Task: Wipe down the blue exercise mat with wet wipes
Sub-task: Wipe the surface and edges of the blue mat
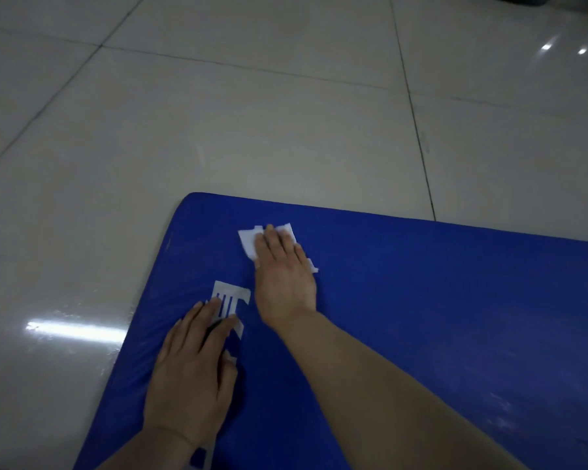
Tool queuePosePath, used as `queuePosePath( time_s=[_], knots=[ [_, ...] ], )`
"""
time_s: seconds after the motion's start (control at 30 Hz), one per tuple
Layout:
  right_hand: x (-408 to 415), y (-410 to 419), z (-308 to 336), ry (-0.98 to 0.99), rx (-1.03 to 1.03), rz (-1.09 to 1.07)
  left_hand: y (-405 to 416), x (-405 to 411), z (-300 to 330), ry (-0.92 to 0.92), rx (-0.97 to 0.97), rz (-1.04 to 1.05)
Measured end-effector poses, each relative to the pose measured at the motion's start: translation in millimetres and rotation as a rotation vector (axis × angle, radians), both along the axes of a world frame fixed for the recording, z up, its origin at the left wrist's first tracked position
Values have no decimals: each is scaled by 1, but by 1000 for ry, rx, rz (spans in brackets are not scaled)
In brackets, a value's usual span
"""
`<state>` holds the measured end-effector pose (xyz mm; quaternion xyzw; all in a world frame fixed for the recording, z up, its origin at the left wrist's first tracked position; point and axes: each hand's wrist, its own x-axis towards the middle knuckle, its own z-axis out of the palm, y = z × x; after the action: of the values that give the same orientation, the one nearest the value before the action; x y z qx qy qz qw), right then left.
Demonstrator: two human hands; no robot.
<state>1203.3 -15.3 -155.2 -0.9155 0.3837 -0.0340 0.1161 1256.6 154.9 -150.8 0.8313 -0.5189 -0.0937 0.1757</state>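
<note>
Mat (421, 317) lies on the floor (218, 130). Right hand (284, 276), fingers flat, presses a wipe (248, 244) near its far corner; left hand (190, 374) rests flat beside. Wiping is underway; next, likely sweeping across the mat.

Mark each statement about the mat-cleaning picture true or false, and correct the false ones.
1. The right hand presses a white wipe flat on the blue mat. True.
2. The left hand lifts a spray bottle. False: it rests flat on the mat, partly covering a white printed logo.
3. The mat lies on a tiled floor. True.
4. The wipe sits at the mat's middle. False: it is near the far corner.
</note>
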Motion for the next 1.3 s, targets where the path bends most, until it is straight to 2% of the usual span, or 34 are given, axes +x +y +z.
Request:
queuePosePath(
  time_s=[0.13, 0.27, 0.47, 0.7, 0.9, 1.0, 1.13, 1.3],
  knots=[
    [-63, -36, 2, 118, -90, -220, 0, 0, -1, 1, 11, 1],
    [-117, -63, 16, 211, -66, -485, 0, 0, -2, -5, 25, 3],
    [-111, -49, 0, 14, 19, -490, 1, 0, 0, 25, 53, -5],
    [-110, -51, -7, -48, 14, -511, -3, -6, 11, 41, 88, 61],
    [-107, -52, -1, -25, 82, -512, -31, 2, 44, 35, 370, 107],
    [-106, -53, 0, -28, 86, -520, -48, 5, 49, -45, 368, 77],
    [-106, -55, -6, -27, 52, -531, -59, 3, 23, -105, 327, 76],
    [-108, -56, -8, -27, 54, -543, -57, 2, 11, -51, 272, 74]
  ],
)
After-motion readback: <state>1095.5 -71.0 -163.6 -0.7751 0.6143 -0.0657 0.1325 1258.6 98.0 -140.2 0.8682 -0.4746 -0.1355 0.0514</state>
